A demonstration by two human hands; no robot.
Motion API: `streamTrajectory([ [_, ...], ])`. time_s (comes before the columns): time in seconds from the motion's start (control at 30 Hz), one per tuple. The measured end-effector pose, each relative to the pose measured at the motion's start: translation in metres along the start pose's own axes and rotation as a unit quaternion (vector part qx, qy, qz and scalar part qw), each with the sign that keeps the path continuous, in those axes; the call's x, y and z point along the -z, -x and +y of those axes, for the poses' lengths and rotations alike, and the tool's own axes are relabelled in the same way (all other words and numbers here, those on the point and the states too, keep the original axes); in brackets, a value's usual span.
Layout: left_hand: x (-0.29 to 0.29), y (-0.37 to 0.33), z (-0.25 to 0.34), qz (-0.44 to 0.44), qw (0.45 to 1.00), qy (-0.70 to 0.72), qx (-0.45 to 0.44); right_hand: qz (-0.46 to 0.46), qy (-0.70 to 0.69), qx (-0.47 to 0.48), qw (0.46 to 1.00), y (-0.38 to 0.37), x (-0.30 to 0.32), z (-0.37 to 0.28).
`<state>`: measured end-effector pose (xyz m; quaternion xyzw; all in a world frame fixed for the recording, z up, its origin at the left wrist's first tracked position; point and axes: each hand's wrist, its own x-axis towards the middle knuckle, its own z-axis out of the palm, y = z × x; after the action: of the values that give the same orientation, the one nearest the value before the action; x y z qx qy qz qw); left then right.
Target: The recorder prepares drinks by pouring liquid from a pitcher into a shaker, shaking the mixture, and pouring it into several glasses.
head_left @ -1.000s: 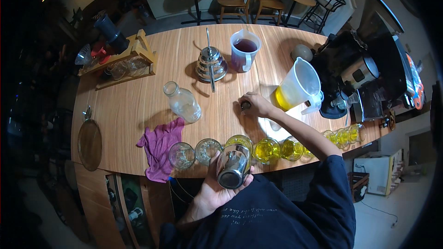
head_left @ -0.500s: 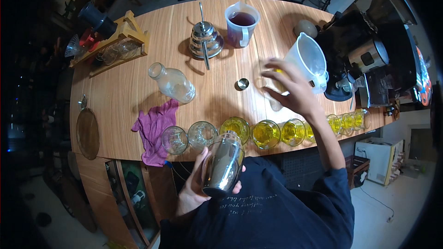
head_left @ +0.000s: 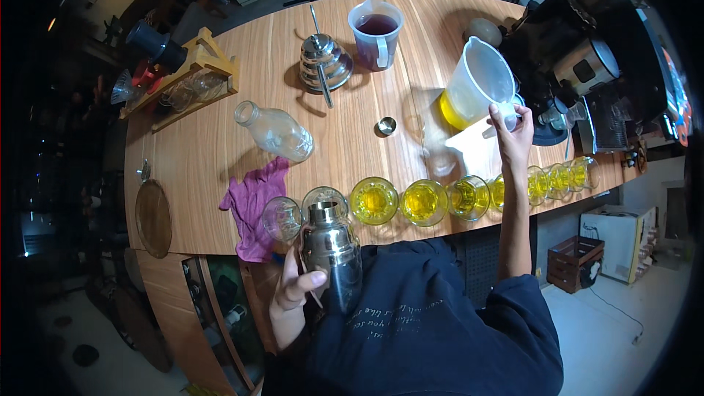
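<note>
At the table's near edge, my left hand (head_left: 292,290) is wrapped round a silver cocktail shaker (head_left: 336,260) whose narrow metal mouth is uncovered. My right hand (head_left: 515,132) grips the handle of a clear plastic measuring jug (head_left: 477,77) with yellow liquid low inside it. A small metal cap (head_left: 386,126) lies on the table between them. Along the near edge runs a row of several glasses holding yellow liquid (head_left: 374,201). At its left end stands a glass without yellow liquid (head_left: 281,218); another beside it is partly hidden by the shaker.
A purple cloth (head_left: 253,209) hangs over the near edge. Behind it stand a glass carafe (head_left: 275,132), a steel gooseneck kettle (head_left: 323,62) and a jug of dark liquid (head_left: 377,40). A wooden rack (head_left: 198,77) is far left, a black machine (head_left: 565,51) at right.
My right hand has moved right and closed on the measuring jug's handle. My left hand has shifted the shaker left and its mouth now shows more plainly.
</note>
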<state>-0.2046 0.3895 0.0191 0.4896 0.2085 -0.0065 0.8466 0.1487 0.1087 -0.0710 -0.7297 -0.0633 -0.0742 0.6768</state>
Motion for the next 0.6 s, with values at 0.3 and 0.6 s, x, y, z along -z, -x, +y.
streamTrajectory([
  [0.3,-0.005,0.017,-0.013,0.066,0.949,-0.206,-0.232,0.127,-0.005,0.071,0.989,-0.012,-0.006,0.000],
  [0.6,0.010,0.043,-0.020,0.196,0.861,-0.310,-0.353,0.027,-0.048,0.195,0.979,-0.007,0.020,-0.080],
])
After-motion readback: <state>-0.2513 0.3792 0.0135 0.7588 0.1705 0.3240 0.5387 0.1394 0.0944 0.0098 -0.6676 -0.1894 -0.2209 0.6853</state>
